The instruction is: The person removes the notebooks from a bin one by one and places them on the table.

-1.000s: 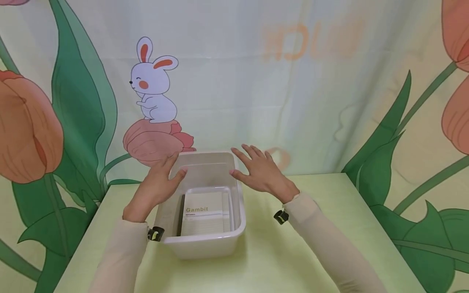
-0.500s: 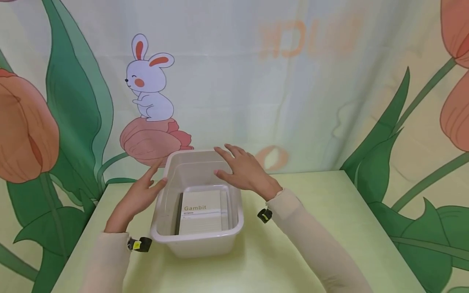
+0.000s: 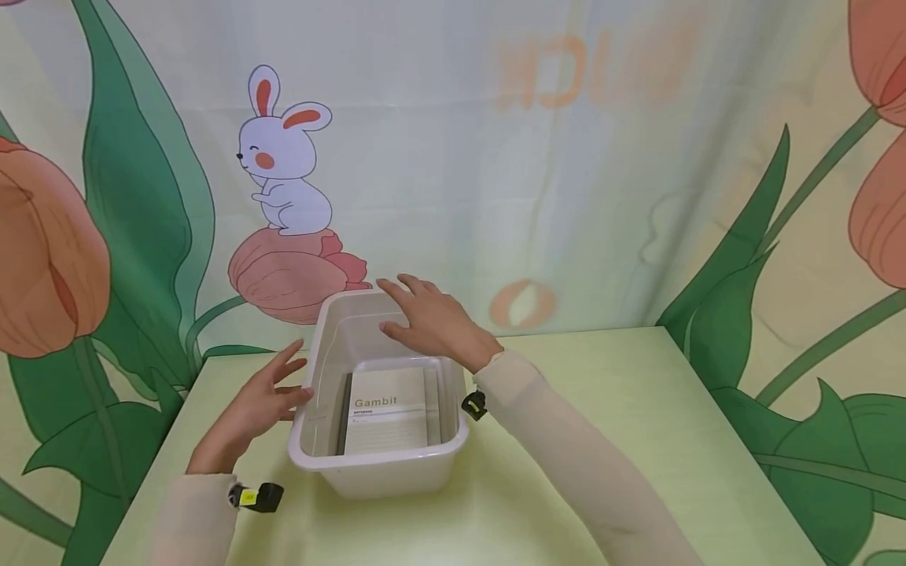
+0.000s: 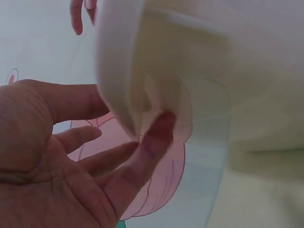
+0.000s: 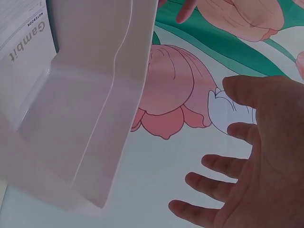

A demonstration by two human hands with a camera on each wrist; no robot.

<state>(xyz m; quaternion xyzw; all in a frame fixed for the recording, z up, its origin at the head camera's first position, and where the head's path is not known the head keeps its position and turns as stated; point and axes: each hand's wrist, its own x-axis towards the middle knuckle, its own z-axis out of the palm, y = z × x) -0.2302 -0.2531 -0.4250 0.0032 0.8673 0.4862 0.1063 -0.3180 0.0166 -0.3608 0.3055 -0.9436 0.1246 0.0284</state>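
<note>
A white plastic basin [image 3: 385, 475] stands on the table with a pale notebook [image 3: 388, 428] marked "Gambit" lying inside on other flat items. At the basin's left side is my left hand [image 3: 251, 409], its thumb tip right at the rim and its fingers loosely spread beside the outer wall. The left wrist view shows those relaxed fingers [image 4: 128, 178] under the basin's rim [image 4: 116, 61]. My right hand [image 3: 439, 324] hovers over the far right part of the basin, fingers spread and holding nothing. In the right wrist view its fingers [image 5: 209, 187] are apart from the basin wall [image 5: 90, 95].
The pale green table [image 3: 594, 424] extends to the right of the basin. Close behind it hangs a curtain [image 3: 439, 181] printed with a rabbit and tulips. Black wrist straps [image 3: 258, 497] sit at both cuffs.
My left hand has moved left and down from over the basin to its left rim. My right hand has moved left across the basin's far end. The basin has stayed about where it was.
</note>
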